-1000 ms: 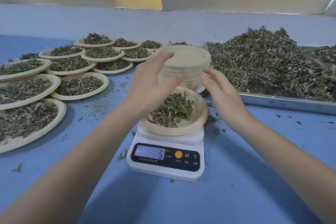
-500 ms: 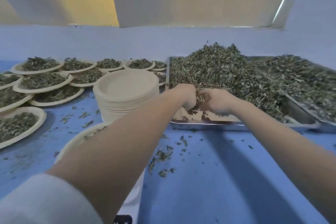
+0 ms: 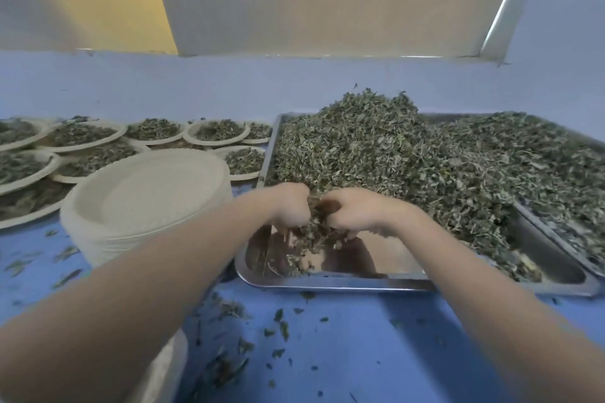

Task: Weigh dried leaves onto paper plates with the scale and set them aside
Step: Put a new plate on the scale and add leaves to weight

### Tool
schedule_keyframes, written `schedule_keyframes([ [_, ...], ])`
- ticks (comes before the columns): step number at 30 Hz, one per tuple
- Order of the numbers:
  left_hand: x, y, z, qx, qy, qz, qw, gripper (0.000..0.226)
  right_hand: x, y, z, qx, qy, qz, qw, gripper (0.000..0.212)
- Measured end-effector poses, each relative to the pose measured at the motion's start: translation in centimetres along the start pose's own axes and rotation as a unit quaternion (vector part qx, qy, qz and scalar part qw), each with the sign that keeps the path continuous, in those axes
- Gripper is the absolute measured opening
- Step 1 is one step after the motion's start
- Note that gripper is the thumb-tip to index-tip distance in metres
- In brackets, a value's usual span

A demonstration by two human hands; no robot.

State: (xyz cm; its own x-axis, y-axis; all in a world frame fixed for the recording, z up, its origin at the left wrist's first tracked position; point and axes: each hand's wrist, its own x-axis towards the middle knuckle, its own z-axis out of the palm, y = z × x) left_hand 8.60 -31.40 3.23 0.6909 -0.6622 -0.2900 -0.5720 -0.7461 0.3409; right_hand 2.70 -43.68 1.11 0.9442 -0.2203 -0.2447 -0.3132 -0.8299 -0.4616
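Observation:
A big heap of dried leaves [image 3: 393, 154] fills a steel tray [image 3: 327, 283] on the blue table. My left hand [image 3: 289, 206] and my right hand [image 3: 353, 211] are together at the heap's near edge, both curled around a clump of dried leaves [image 3: 316, 235], with some trailing down toward the bare tray floor. A stack of empty paper plates [image 3: 147, 196] stands just left of the tray. The scale is almost hidden under my left forearm; only a pale edge [image 3: 170, 366] shows, whether of the scale or a plate I cannot tell.
Several filled paper plates [image 3: 216, 132] lie in rows at the back left. A second steel tray [image 3: 556, 232] with leaves adjoins on the right. Loose leaf bits [image 3: 278, 327] are scattered on the blue table in front. A blue wall runs behind.
My hands left the plate stack and the scale, reached right into the tray, and closed on a clump of leaves. The view swung right, so the scale dropped out of sight.

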Motion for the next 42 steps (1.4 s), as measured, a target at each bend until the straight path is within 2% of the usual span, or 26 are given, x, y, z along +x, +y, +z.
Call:
schedule_keyframes([
  [1, -0.2, -0.2, -0.5, -0.049, -0.019, -0.009, 0.999, 0.052, -0.7, 0.2, -0.3, 0.053, -0.037, 0.003, 0.998, 0.053],
  [3, -0.8, -0.6, -1.1, -0.127, -0.066, -0.017, 0.990, 0.072, -1.7, -0.1, -0.4, 0.080, -0.071, 0.000, 0.994, 0.069],
  [5, -1.4, -0.5, -0.2, -0.128, -0.089, -0.020, 0.988, 0.076, -1.8, -1.2, 0.4, 0.040, -0.051, -0.005, 0.998, 0.066],
  [7, -1.8, 0.1, 1.0, -0.079, -0.038, -0.026, 0.996, 0.066, -1.5, -2.3, 1.5, 0.018, -0.010, -0.009, 1.000, 0.044],
  [9, -1.9, 0.2, 2.0, -0.112, 0.005, -0.028, 0.993, 0.053, -1.4, -2.6, 2.1, 0.023, 0.032, -0.016, 0.999, 0.028],
  [12, -2.8, 0.6, 2.0, -0.179, 0.021, -0.019, 0.984, 0.040, -2.2, -2.4, 1.8, 0.103, 0.112, -0.012, 0.988, 0.028],
  [15, -4.1, 1.0, 1.6, -0.234, 0.042, -0.002, 0.971, 0.039, -3.8, -3.0, 1.3, 0.189, 0.140, 0.000, 0.972, 0.021],
  [21, -7.9, 0.5, -0.1, -0.213, 0.109, 0.018, 0.971, 0.032, -7.8, -6.3, 0.4, 0.170, 0.172, -0.042, 0.969, 0.019],
  [25, -12.2, -1.2, -0.9, -0.209, 0.164, 0.026, 0.964, 0.025, -10.6, -10.1, 1.0, 0.147, 0.159, -0.085, 0.973, 0.021],
  [28, -16.3, -3.7, -1.6, -0.210, 0.192, 0.028, 0.958, 0.017, -12.2, -13.2, 2.3, 0.172, 0.137, -0.118, 0.968, 0.021],
  [31, -20.1, -6.8, -2.1, -0.221, 0.188, 0.015, 0.957, 0.015, -13.5, -16.3, 4.3, 0.132, 0.135, -0.155, 0.970, 0.023],
  [36, -25.4, -11.8, -2.4, -0.278, 0.138, 0.011, 0.951, 0.016, -14.6, -19.7, 7.7, 0.150, 0.077, -0.215, 0.962, 0.026],
  [39, -27.1, -14.5, -2.1, -0.283, 0.111, -0.006, 0.953, 0.031, -14.4, -20.1, 8.8, 0.029, 0.042, -0.221, 0.974, 0.036],
  [41, -27.9, -15.8, -2.1, -0.262, 0.095, -0.010, 0.960, 0.038, -14.3, -19.8, 8.8, -0.090, -0.014, -0.214, 0.973, 0.055],
  [42, -28.1, -16.3, -2.2, -0.260, 0.098, -0.009, 0.961, 0.038, -14.4, -19.6, 8.6, -0.110, -0.033, -0.209, 0.971, 0.064],
])
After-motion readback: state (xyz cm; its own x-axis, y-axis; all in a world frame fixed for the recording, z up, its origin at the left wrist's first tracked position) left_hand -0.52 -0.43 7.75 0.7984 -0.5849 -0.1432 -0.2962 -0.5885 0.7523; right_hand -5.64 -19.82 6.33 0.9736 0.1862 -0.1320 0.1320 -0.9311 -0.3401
